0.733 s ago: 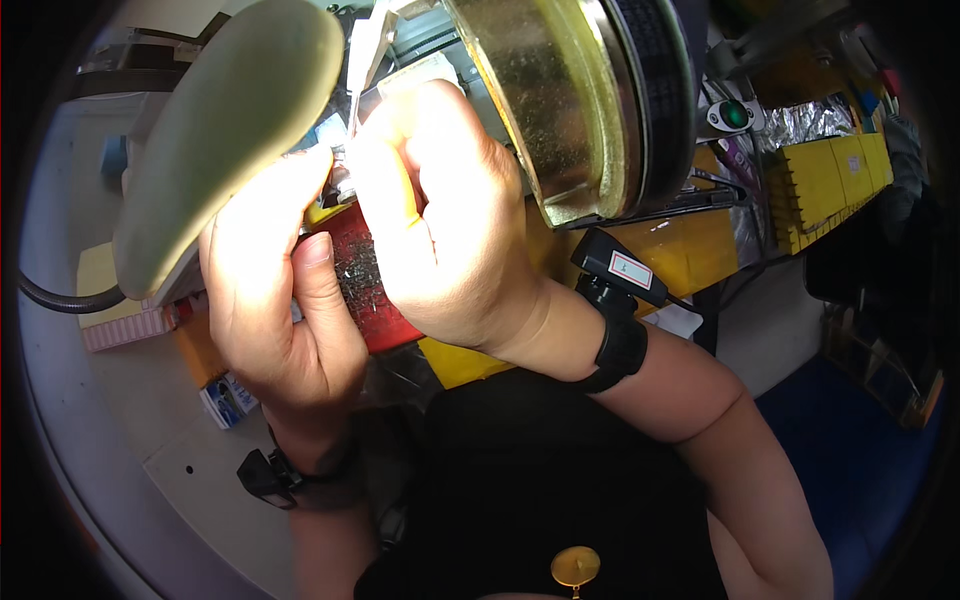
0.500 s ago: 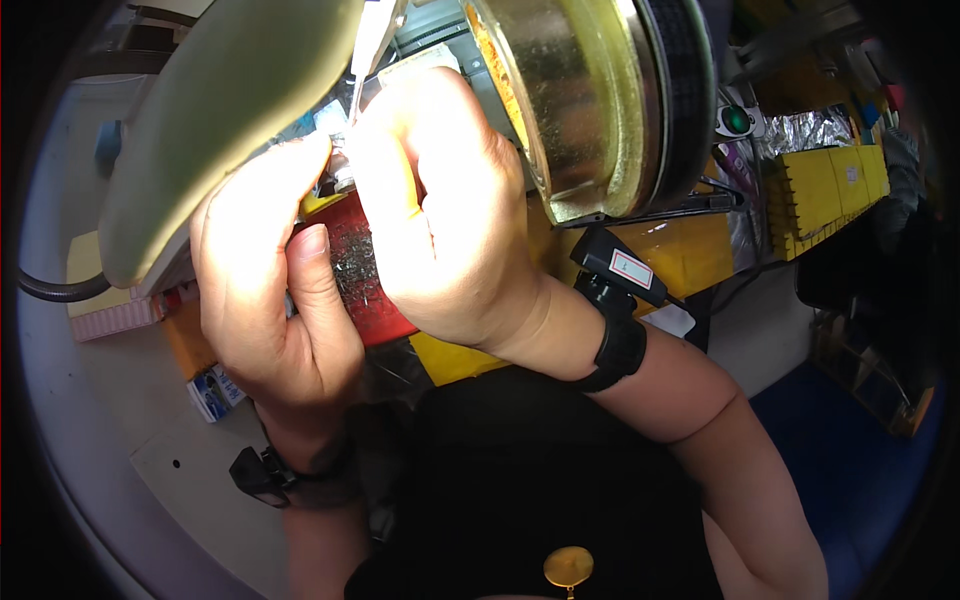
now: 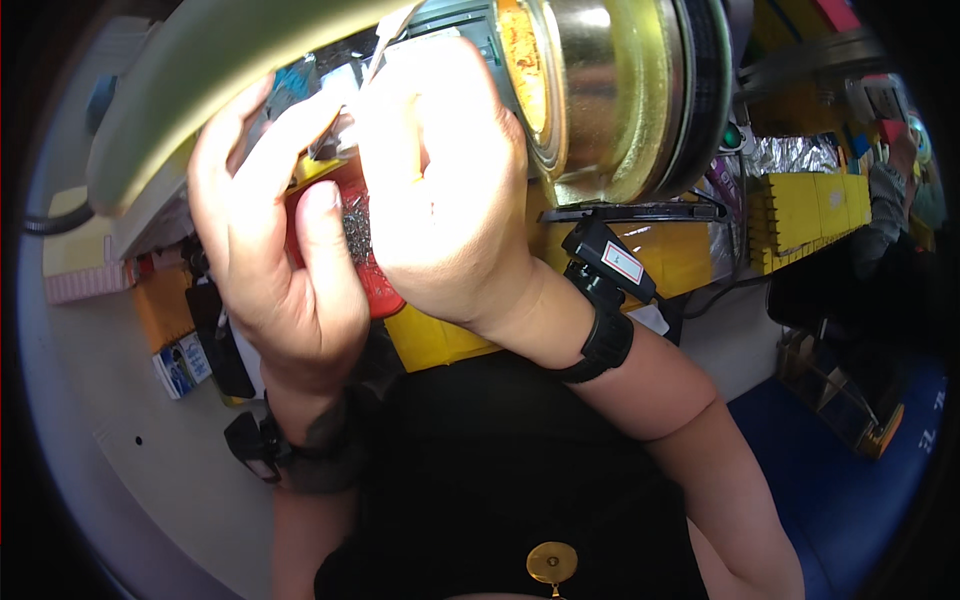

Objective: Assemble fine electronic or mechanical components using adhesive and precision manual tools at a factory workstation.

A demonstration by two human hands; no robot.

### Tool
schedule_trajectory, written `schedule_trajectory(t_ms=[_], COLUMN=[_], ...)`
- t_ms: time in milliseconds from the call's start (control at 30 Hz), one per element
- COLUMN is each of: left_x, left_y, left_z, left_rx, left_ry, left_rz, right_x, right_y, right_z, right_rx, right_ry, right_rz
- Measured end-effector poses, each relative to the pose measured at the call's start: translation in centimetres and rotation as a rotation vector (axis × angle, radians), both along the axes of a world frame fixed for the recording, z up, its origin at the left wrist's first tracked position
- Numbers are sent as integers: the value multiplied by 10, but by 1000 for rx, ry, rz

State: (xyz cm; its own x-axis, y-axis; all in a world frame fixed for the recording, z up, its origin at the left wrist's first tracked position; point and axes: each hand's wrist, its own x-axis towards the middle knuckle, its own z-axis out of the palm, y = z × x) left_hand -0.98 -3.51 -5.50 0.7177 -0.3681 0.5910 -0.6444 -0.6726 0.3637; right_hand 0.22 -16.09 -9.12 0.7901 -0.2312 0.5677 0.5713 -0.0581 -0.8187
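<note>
Left hand (image 3: 285, 255) and right hand (image 3: 450, 205) were curled near a shiny piece (image 3: 338, 140), their hold could not be told, red tray (image 3: 384, 298) lay beneath, yellow surface (image 3: 430, 340) beside it, floor (image 3: 805, 485) was blue.

Right hand (image 3: 445, 200): fingertips hidden. Red tray (image 3: 382, 296): partly covered. Pale shade (image 3: 190, 115): cut by top edge.

2 hands (image 3: 450, 190), 2 black wrist straps (image 3: 608, 342) (1 each), 1 red tray (image 3: 384, 300), 1 gold disc (image 3: 552, 562).
</note>
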Motion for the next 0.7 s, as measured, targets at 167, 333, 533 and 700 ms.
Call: schedule_trajectory(t_ms=[167, 333, 533, 700], left_x=[7, 1, 13, 39], left_y=[-13, -15, 5, 25], left_z=[-40, -42, -23, -66], left_rx=[-453, -580, -852, -987], left_ry=[88, 122, 558, 358], left_rz=[-87, -101, -276, -272], right_x=[-2, -1, -6, -23], right_y=[-6, -4, -12, -4], right_z=[-3, -6, -15, -9], right_rx=[-179, -351, -269, -264], right_ry=[-58, -135, -201, -24], right_rz=[-32, -149, -78, -59])
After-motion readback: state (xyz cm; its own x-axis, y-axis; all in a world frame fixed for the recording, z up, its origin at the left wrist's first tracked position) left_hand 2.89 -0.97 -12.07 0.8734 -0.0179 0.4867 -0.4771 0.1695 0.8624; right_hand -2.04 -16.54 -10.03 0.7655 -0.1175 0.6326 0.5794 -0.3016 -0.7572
